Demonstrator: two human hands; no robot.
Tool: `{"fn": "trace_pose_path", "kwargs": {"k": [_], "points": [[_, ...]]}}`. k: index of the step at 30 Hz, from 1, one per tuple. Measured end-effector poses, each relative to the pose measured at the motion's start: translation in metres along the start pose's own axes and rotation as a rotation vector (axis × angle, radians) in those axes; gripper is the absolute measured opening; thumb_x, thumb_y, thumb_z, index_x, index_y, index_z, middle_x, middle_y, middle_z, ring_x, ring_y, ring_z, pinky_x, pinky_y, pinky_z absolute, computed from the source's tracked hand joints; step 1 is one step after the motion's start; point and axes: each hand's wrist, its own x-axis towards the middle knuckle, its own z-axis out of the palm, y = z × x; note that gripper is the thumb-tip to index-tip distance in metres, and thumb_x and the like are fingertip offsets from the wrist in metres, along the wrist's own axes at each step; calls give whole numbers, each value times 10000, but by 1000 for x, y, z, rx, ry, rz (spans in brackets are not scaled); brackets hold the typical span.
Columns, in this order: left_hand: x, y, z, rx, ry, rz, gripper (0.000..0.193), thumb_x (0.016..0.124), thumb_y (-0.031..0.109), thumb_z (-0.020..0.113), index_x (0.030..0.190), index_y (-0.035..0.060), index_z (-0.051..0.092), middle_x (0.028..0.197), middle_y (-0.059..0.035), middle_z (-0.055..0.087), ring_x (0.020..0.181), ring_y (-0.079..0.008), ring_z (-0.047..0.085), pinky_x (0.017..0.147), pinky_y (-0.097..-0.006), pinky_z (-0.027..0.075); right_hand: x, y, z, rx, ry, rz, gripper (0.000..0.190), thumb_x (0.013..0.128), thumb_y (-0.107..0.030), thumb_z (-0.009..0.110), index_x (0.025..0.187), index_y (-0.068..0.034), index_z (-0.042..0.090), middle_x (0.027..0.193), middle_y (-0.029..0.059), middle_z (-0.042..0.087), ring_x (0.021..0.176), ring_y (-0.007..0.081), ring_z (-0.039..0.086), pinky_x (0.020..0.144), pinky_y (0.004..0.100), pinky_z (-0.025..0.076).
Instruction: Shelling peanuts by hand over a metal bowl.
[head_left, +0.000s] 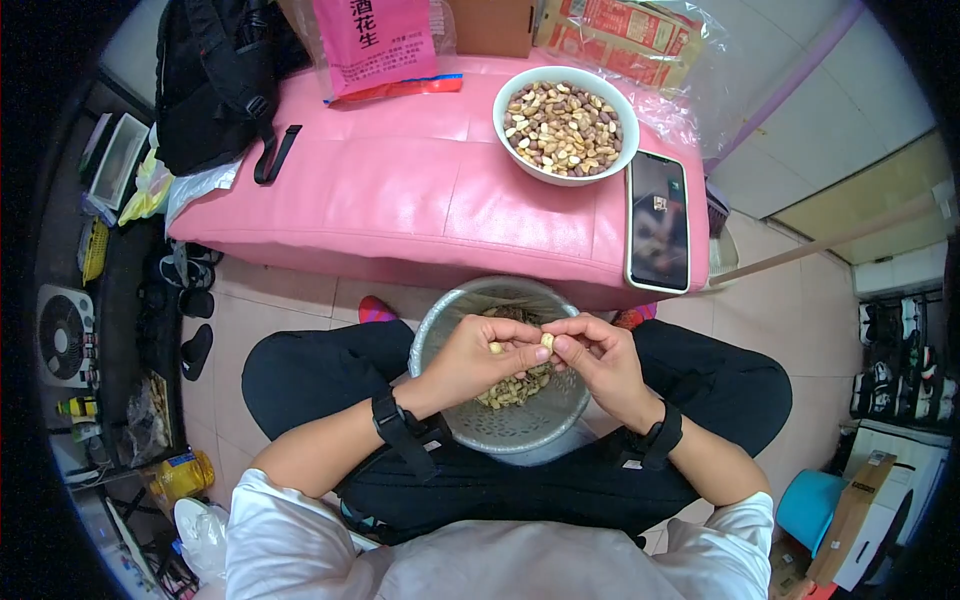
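My left hand (487, 354) and my right hand (604, 361) meet over a grey bin (442, 416) that stands between my knees. Fingertips of both hands pinch one pale peanut (547, 342). A second pale piece, which looks like another peanut (495, 348), shows between the fingers of the left hand. Peanut shells (514, 391) lie at the bottom of the bin, partly hidden by my hands. Beyond the bin, a white bowl (631, 133) full of shelled peanuts (566, 127) sits on a pink padded bench (360, 187).
A smartphone (658, 225) lies at the bench's right edge. Farther back are a black backpack (214, 90), a pink printed bag (379, 45) and a clear plastic package (622, 37). A broom-like pole (817, 244) leans at right. Shelves (124, 300) line the left side.
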Motion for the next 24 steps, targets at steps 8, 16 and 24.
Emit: {"fn": "trace_pose_path", "kwargs": {"k": [8,16,24], "points": [[-1,4,6,56,44,98,164,807,107,571,877,-38,602,710,-32,607,684,-36,524,587,-187,434,-1,6,4,56,-55,4,266,875,-194,474,1059,-6,507,800,27,559,662,58,500,599,195,429],[-3,-23,10,4,21,52,128,809,97,566,775,-26,574,702,-26,588,638,-54,522,562,-200,420,-10,25,10,328,-140,260,247,896,-252,411,1056,-65,431,752,41,517,656,102,517,609,237,445],[-5,-18,17,77,84,165,146,816,64,530,717,-39,557,653,-71,607,592,-87,573,534,-214,448,-7,17,9,436,-141,318,197,887,-234,433,1005,-78,461,669,27,476,568,100,457,538,229,390]]}}
